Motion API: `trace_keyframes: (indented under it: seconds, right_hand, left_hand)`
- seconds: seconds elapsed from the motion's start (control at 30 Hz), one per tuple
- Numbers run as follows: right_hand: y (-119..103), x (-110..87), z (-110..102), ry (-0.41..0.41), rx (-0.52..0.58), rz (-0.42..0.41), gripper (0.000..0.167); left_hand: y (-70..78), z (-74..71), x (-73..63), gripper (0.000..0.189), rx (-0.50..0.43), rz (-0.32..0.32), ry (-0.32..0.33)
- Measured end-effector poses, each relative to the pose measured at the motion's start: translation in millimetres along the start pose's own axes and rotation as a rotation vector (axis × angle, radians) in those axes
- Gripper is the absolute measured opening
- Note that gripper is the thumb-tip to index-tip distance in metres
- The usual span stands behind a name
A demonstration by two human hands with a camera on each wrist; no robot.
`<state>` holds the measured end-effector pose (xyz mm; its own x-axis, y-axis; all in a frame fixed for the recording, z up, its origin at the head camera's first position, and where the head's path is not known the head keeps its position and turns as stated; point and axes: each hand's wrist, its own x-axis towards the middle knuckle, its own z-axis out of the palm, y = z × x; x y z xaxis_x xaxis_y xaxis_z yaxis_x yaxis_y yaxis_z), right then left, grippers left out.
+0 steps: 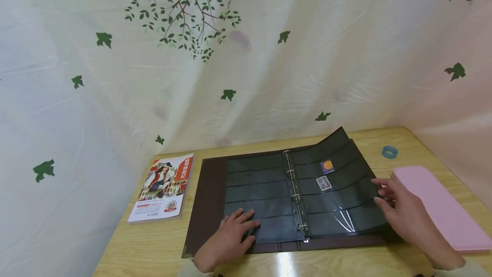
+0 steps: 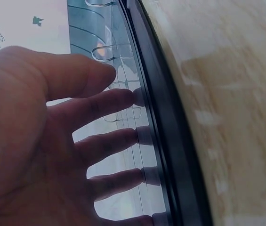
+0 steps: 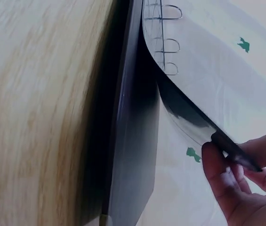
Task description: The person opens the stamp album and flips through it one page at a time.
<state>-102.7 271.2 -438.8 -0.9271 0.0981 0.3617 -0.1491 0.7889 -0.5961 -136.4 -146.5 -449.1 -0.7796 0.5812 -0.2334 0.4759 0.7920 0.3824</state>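
Note:
A dark brown ring-binder stamp album [image 1: 207, 191] lies open on the table, with black pocket pages on both sides of its metal rings [image 1: 296, 197]. My left hand [image 1: 230, 234] rests with spread fingers on the lower part of the left page [image 1: 255, 187]. At the right, my right hand [image 1: 407, 213] pinches the outer edge of a black page [image 1: 326, 219], thumb on one face and fingers on the other. That page bows up off the cover beneath, as the right wrist view shows. Its pockets hold a purple stamp with an orange disc [image 1: 327, 166] and a grey, white-bordered stamp [image 1: 324, 183].
Left of the album lies a paperback book [image 1: 161, 187] with an illustrated cover. A pink case [image 1: 438, 208] sits at the right beside my right hand, and a blue ring [image 1: 390, 152] lies behind it. A leaf-patterned curtain [image 1: 261, 76] hangs behind the wooden table [image 1: 127, 243].

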Motion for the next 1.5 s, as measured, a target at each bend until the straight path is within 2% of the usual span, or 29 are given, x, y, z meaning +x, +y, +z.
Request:
trace_keyframes:
  seconds: [0.23,0.53,0.7,0.9,1.0,1.07,1.3,1.5]
  right_hand:
    - [-6.8,-2.1,-0.5,0.042,0.095,0.005,0.038]
    - [-6.8,-3.2,0.1,0.044,0.085,-0.029,0.043]
    - [-4.6,-5.4,0.9,-0.007,0.120,-0.063,0.049]
    - [-5.5,-5.0,-1.4,-0.101,0.096,0.025,0.050]
    - [-8.7,-5.0,-4.0,-0.132,0.093,0.025,0.049]
    - [-12.6,-4.4,-4.5,-0.138,0.116,-0.023,0.048]
    - [-32.1,1.9,1.3,-0.129,0.408,-0.258,0.050]
    - [-47.4,8.5,8.3,-0.089,0.532,-0.514,0.045]
  left_hand:
    - [-1.0,-0.6,-0.7,0.037,-0.003,0.008,0.003]
    - [-0.6,-0.4,-1.4,0.037,-0.005,0.016,0.011]
    - [-0.1,0.0,-0.8,0.037,-0.011,0.003,0.006]
    - [0.7,-0.3,-1.0,0.037,-0.017,-0.005,0.004]
    - [1.3,-0.6,-1.5,0.036,-0.022,-0.004,0.007]
    - [1.5,-0.7,-2.0,0.036,-0.024,-0.006,0.008]
    - [0.6,-0.2,-2.0,0.037,-0.022,-0.004,0.009]
    - [0.0,0.9,-1.9,0.037,-0.016,-0.004,0.012]
